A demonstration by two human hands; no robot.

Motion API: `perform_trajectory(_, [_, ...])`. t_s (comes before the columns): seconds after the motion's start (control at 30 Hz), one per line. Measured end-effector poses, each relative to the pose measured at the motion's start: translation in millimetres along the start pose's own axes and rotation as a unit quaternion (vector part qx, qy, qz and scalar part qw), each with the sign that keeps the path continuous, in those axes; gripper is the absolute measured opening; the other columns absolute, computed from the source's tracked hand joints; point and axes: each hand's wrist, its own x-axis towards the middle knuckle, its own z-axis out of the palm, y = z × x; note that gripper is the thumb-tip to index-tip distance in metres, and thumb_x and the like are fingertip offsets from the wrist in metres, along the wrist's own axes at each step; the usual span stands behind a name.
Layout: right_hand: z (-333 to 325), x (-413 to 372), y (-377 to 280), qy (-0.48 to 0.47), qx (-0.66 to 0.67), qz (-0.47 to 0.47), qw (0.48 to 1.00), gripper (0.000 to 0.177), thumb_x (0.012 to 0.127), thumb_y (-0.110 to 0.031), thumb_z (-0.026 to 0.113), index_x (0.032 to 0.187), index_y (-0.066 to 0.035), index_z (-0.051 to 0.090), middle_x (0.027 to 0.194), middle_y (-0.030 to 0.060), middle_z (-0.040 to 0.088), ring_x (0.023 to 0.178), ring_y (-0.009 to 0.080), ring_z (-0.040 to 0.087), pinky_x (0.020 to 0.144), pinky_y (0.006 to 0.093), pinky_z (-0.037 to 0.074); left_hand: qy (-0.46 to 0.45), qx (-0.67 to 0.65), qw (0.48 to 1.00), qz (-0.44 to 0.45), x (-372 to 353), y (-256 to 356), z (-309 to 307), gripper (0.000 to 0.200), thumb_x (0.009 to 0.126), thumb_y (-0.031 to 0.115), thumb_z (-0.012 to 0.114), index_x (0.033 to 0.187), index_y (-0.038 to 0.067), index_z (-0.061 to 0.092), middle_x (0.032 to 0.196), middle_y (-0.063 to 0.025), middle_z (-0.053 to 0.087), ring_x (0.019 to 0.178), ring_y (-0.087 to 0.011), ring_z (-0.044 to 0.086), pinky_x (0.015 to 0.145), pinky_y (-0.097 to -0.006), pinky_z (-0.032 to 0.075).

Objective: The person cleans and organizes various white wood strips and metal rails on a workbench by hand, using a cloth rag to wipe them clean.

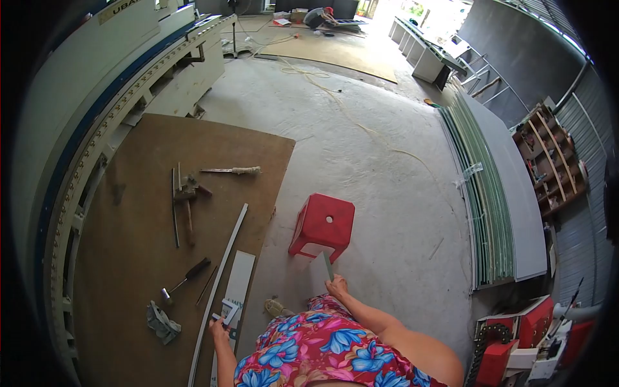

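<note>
My left hand [220, 327] is closed on a small grey and white metal piece [227, 312], held over a long white strip [240, 278] on the brown board. A thin metal bar [221, 267] lies just left of that strip. My right hand [336, 284] grips the edge of a flat grey-green panel [320, 269], which stands out in front of my body. Just beyond the panel is a red plastic stool [329, 220] with a round hole in its top.
On the brown board [142, 226] lie hammers [187, 200], a wrapped-handle tool [232, 170] and a crumpled grey cloth [162, 324]. A long machine [84, 142] borders the left. Stacked sheets [493, 193] and red machinery [516, 342] stand right. A person [317, 17] crouches far ahead.
</note>
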Motion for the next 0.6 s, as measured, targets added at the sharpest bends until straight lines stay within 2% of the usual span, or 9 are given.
perform_trajectory(0.1, [4.7,2.7,9.1,-0.031,0.016,0.031,0.999,0.028,0.071,-0.023,0.053,0.088,-0.003,0.062,0.084,0.0232,0.061,0.083,0.0401,0.058,0.075,0.0452,0.045,-0.033,-0.011,0.999,0.016,5.8,-1.8,-1.3,0.031,0.078,0.003,0.055,0.108,0.01,0.05,0.091,-0.0078,0.058,0.073,-0.0214,0.056,0.054,-0.0372,0.043])
perform_trajectory(0.23, [15.7,5.6,25.3,-0.03,0.006,0.035,0.999,0.028,0.071,-0.023,0.054,0.088,-0.002,0.062,0.084,0.023,0.061,0.083,0.04,0.058,0.075,0.0451,0.045,-0.039,-0.009,0.999,0.015,17.0,-4.7,1.2,0.028,0.077,0.004,0.059,0.104,0.008,0.053,0.081,-0.0064,0.059,0.058,-0.0163,0.053,0.043,-0.029,0.04])
perform_trajectory(0.27, [17.4,3.9,27.8,-0.028,0.005,0.032,0.999,0.027,0.071,-0.022,0.054,0.088,-0.002,0.062,0.084,0.023,0.061,0.083,0.04,0.058,0.075,0.0451,0.045,-0.035,-0.016,0.999,0.037,5.8,-1.7,7.3,0.021,0.077,0.004,0.059,0.098,0.006,0.056,0.075,-0.0048,0.058,0.051,-0.0127,0.05,0.037,-0.0245,0.036])
perform_trajectory(0.4, [11.2,-2.2,23.3,-0.051,0.005,0.032,0.998,0.027,0.071,-0.022,0.055,0.088,-0.002,0.062,0.082,0.0229,0.061,0.083,0.0394,0.058,0.075,0.0447,0.045,-0.051,-0.029,0.997,0.043,-1.2,2.0,11.6,0.011,0.077,0.004,0.058,0.087,0.007,0.06,0.068,-0.0025,0.055,0.047,-0.0098,0.046,0.036,-0.0241,0.035])
perform_trajectory(0.57, [11.6,-6.1,22.7,-0.056,0.038,0.033,0.997,0.027,0.072,-0.022,0.054,0.09,-0.003,0.062,0.081,0.0226,0.061,0.082,0.0388,0.059,0.074,0.0432,0.045,-0.053,-0.02,0.998,0.038,1.7,-0.8,9.0,0.011,0.076,0.006,0.059,0.087,0.009,0.059,0.07,-0.0022,0.055,0.049,-0.0101,0.046,0.037,-0.0235,0.034])
perform_trajectory(0.6, [14.4,-5.0,26.1,-0.044,0.027,0.013,0.999,0.026,0.072,-0.02,0.054,0.089,-0.001,0.061,0.073,0.0194,0.06,0.071,0.0336,0.06,0.065,0.0403,0.048,-0.048,-0.02,0.998,0.034,2.3,-0.9,9.4,0.011,0.076,0.006,0.06,0.087,0.01,0.059,0.071,-0.0023,0.055,0.05,-0.0103,0.046,0.037,-0.0234,0.034])
